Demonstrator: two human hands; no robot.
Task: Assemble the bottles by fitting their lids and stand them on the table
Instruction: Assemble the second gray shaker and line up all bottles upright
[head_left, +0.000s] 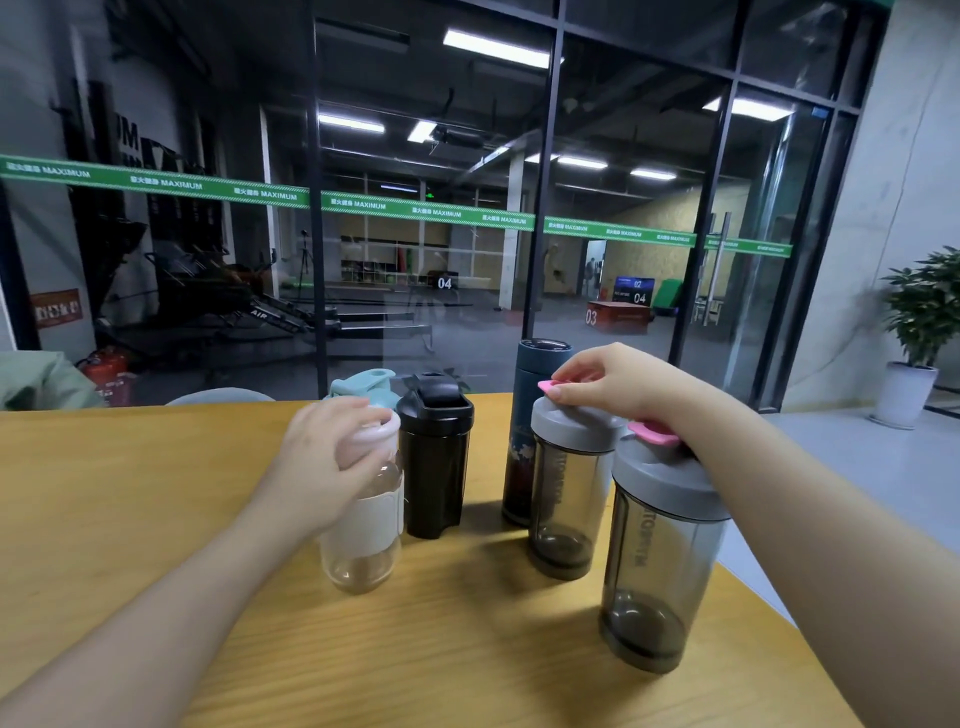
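Take the black bottle (435, 462) as your mark; it stands lidded, upright on the wooden table (130, 493). Just left of it, your left hand (324, 462) curls round the neck of the clear bottle (363, 525), below its pale lid. Behind that stands a teal-lidded bottle (363, 387), mostly hidden. Right of the black bottle, past a bare gap, your right hand (608, 382) pinches the pink flap (549, 386) on the grey-lidded smoky bottle (569, 493); a dark blue bottle (535, 374) stands just behind. A second smoky bottle (665, 561) stands nearest the table's right edge, under your forearm. Open tabletop lies left and toward you.
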